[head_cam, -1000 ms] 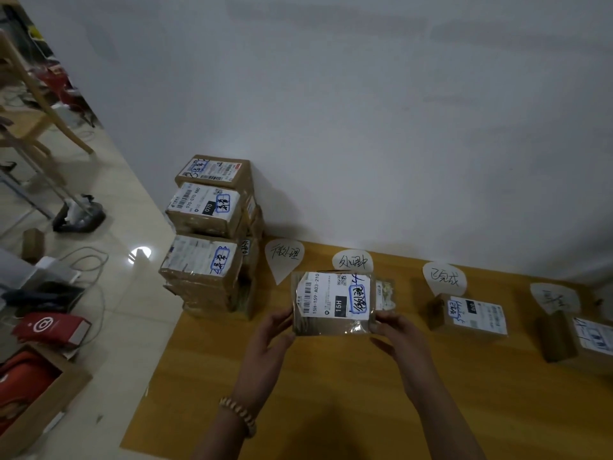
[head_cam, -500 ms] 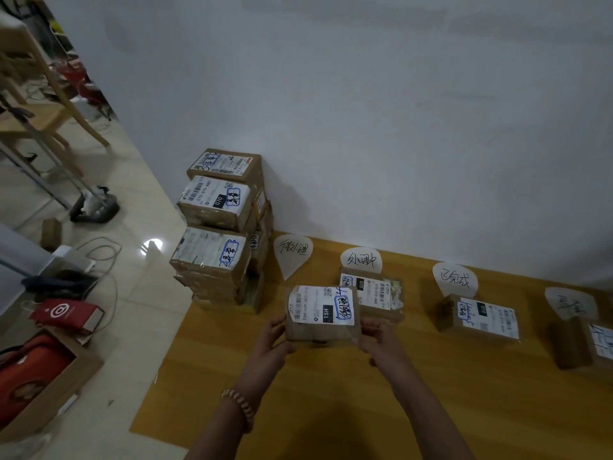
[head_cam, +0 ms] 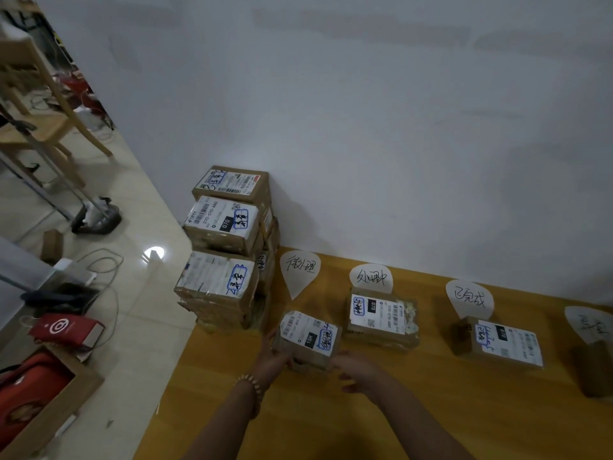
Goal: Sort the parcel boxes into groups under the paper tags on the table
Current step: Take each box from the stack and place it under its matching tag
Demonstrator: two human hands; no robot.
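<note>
A small brown parcel box with a white label sits low over the wooden table, just below the leftmost paper tag. My left hand grips its left side and my right hand holds its right front corner. Under the second tag lies another box. A third box lies below the third tag. A fourth tag and a dark box sit at the right edge.
A tall stack of parcel boxes stands at the table's left back corner against the white wall. On the tiled floor to the left are cables, a red bag, an open carton and wooden chair legs.
The box in both hands has moved left and down, from in front of the second tag to below the leftmost tag. The box under the second tag is now uncovered.
</note>
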